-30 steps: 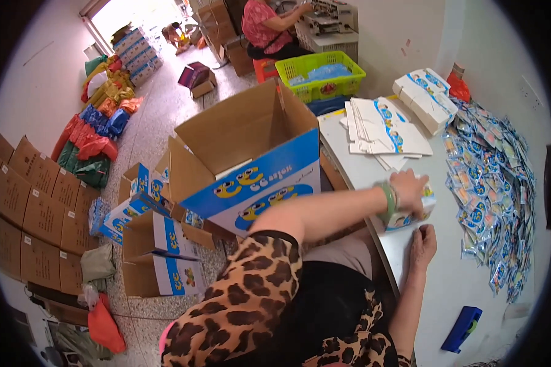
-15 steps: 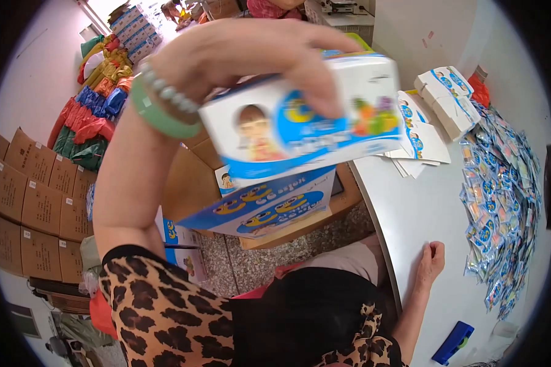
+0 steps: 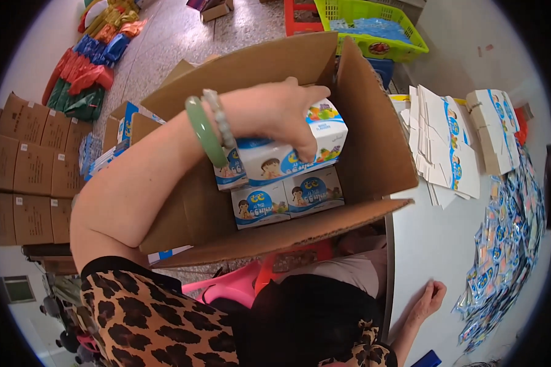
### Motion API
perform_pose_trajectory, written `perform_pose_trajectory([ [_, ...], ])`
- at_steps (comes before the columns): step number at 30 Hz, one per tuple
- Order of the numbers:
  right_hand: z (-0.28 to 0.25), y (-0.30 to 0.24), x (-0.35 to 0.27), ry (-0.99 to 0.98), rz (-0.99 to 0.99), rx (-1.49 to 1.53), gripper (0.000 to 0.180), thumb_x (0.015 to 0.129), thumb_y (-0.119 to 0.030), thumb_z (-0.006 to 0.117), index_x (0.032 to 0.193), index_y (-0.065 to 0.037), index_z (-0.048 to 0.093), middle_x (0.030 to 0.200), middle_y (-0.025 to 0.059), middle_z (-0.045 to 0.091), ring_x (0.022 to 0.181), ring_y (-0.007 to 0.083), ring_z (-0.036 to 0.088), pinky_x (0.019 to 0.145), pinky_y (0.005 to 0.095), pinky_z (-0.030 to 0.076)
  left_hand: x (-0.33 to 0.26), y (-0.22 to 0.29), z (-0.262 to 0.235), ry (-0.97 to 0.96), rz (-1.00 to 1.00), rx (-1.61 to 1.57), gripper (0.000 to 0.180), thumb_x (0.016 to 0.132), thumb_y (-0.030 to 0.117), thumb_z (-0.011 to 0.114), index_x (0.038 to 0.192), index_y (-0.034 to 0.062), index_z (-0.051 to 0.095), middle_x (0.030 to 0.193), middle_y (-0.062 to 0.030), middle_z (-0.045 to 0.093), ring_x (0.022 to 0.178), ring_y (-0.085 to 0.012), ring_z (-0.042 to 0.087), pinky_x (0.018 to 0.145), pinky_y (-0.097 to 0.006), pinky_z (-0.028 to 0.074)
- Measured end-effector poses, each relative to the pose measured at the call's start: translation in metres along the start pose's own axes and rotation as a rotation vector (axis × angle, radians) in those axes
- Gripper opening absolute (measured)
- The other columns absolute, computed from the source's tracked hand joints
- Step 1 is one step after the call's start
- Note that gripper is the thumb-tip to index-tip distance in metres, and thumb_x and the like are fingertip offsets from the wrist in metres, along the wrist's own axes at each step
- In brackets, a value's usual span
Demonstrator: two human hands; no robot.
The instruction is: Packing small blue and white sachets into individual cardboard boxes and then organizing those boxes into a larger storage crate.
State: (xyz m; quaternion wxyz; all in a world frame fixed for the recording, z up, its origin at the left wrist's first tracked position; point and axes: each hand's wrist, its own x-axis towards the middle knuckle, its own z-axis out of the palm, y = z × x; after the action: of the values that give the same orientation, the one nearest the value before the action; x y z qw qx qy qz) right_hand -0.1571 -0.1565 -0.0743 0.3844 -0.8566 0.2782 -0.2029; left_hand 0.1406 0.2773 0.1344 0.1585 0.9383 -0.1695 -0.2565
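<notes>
My left hand (image 3: 278, 116), with a green bangle and a beaded bracelet on its wrist, grips a white and blue printed box (image 3: 329, 133) from above. That box is inside an open cardboard carton (image 3: 370, 122), over the carton's contents. Several similar boxes (image 3: 261, 205) lie side by side below it, partly hidden by the held box and my arm. On the white table to the right rests my right hand (image 3: 431, 298), its fingers curled in with nothing visible in them.
Flat printed box blanks (image 3: 438, 140) and a banded stack (image 3: 493, 131) lie on the table (image 3: 419, 244) beside a long heap of small sachets (image 3: 502, 244). A lime-green basket (image 3: 386, 49) stands beyond. Brown cartons (image 3: 30, 165) are stacked at left, and a pink chair (image 3: 239, 284) shows below.
My left hand has lowered the printed box from high in front of me into the carton, and the view has tilted. My right hand stays on the table.
</notes>
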Motion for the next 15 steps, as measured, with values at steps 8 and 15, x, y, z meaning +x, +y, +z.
perform_pose_trajectory([
  [8, 0.001, 0.000, -0.004, 0.025, 0.004, -0.044, 0.006, 0.091, -0.006, 0.056, 0.086, -0.002, 0.054, 0.083, 0.0017, 0.049, 0.077, 0.0111, 0.044, 0.071, 0.0235, 0.040, 0.012, -0.029, 0.051, 0.275, 0.098, 0.001, 0.092, 0.056, 0.027, 0.079, 0.138, 0.0078, 0.041, 0.113, -0.0246, 0.049, 0.103, -0.0424, 0.055, 0.090, -0.043, 0.047],
  [15, 0.003, 0.003, -0.006, 0.037, 0.043, 0.037, 0.005, 0.091, -0.004, 0.055, 0.086, -0.003, 0.053, 0.082, 0.0001, 0.048, 0.075, 0.0099, 0.042, 0.069, 0.0221, 0.038, 0.018, -0.052, 0.087, 0.390, 0.374, 0.049, 0.086, 0.058, 0.022, 0.078, 0.135, 0.0096, 0.041, 0.115, -0.0218, 0.041, 0.107, -0.0413, 0.048, 0.093, -0.044, 0.044],
])
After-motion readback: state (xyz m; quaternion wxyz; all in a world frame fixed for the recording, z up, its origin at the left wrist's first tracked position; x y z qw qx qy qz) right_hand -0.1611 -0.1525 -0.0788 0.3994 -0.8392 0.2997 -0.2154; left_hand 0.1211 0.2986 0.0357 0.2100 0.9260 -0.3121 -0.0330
